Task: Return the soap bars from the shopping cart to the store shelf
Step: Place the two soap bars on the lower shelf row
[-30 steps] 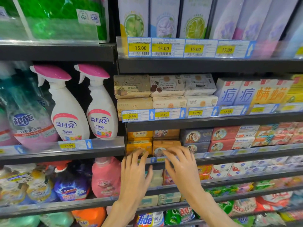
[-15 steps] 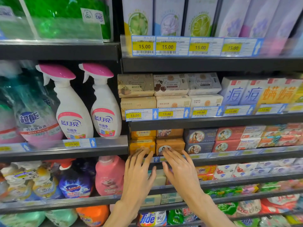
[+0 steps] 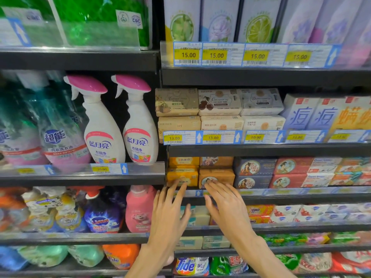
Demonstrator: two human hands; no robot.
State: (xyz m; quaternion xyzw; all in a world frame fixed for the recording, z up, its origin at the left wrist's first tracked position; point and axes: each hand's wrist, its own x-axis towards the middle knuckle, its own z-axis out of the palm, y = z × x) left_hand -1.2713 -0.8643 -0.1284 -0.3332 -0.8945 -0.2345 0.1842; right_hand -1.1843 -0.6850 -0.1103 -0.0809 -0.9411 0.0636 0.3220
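Both hands flat, fingers spread: left hand (image 3: 168, 215) on yellow soap bar (image 3: 182, 177), right hand (image 3: 226, 207) on brown soap bar (image 3: 216, 176).

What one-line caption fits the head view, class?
Both open hands, left hand and right hand, press the yellow soap bar and brown soap bar onto the shelf.

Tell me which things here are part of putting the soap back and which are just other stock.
Job: yellow soap box, brown soap box, left hand, right hand.
Other stock: spray bottles, pink bottle, Tide bag.
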